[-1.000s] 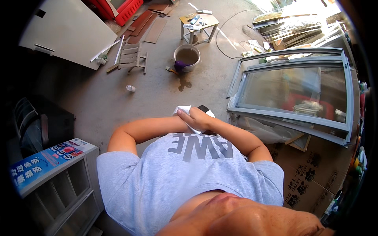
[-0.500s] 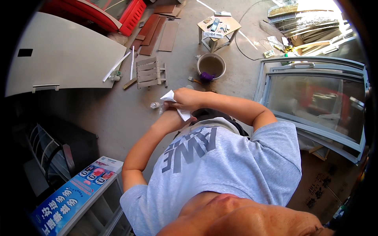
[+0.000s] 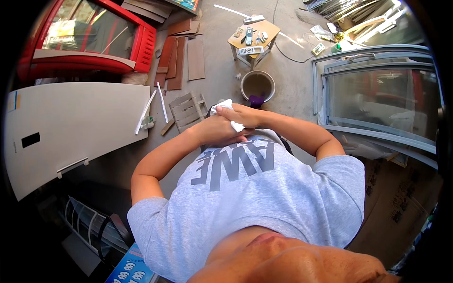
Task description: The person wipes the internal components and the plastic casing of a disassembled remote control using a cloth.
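Observation:
Both hands are clasped together in front of my waist with a crumpled white tissue (image 3: pixel 222 106) between them. My left hand (image 3: pixel 218 129) is closed, its thumb lying over the tissue. Folded against it from the other side, my right hand (image 3: pixel 245 116) is closed too, with most of its fingers hidden. A second white end of tissue (image 3: pixel 237 126) pokes out below the hands. Just beyond them stands a round bucket (image 3: pixel 271 81) with a purple item (image 3: pixel 256 100) at its near rim.
A wooden stool (image 3: pixel 270 31) holds remote controls and small items. Near my left forearm is a slatted low seat (image 3: pixel 184 111). Brown boards (image 3: pixel 196 59) lie farther off. A pale panel (image 3: pixel 89 113) and a red-framed case (image 3: pixel 144 47) stand left; grey-framed glass (image 3: pixel 377 104) stands right.
Both hands have drawn closer to my body and moved right, now clasped over the tissue. The view has shifted, bringing in more of the red-framed case. The small clear bottle is out of sight.

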Motion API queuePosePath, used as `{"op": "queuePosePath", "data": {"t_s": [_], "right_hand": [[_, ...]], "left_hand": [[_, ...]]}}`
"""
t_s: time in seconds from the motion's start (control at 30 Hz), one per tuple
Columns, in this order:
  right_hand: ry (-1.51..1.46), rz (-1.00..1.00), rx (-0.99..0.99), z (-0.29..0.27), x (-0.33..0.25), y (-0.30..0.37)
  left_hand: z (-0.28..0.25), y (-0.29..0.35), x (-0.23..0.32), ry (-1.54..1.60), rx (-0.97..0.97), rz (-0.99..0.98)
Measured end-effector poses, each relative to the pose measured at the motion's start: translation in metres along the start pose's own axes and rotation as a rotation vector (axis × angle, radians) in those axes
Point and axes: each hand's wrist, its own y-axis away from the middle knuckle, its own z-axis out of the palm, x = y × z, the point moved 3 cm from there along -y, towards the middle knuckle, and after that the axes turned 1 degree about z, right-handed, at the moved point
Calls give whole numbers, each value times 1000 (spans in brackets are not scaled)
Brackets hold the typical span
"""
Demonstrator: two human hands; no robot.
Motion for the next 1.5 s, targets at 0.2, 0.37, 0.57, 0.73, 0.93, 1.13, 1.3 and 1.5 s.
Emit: {"op": "queuePosePath", "data": {"t_s": [0.2, 0.37, 0.57, 0.73, 0.93, 1.13, 1.3, 1.5], "right_hand": [[-688, -259, 410, -36, 57, -51], [-808, -582, 654, -90, 137, -118], [-137, 435, 1275, -154, 195, -163], [-190, 570, 968, -141, 242, -220], [-189, 689, 596, -171, 191, -281], [-722, 472, -29, -165, 157, -298], [-704, 517, 61, -154, 187, -342], [-743, 284, 428, -165, 314, -459]], "left_hand": [[-27, -40, -64, -16, -131, 462], [-67, -98, -124, 306, 183, 499], [-71, -82, -310, 557, -279, -348], [-63, 26, -498, -345, -1131, -447], [-74, 73, -586, -14, -1130, -492], [-77, 69, -581, 1217, -1751, -693], [-56, 56, -559, 1067, -1946, -567], [8, -53, -589, 498, -1261, -488]]}}
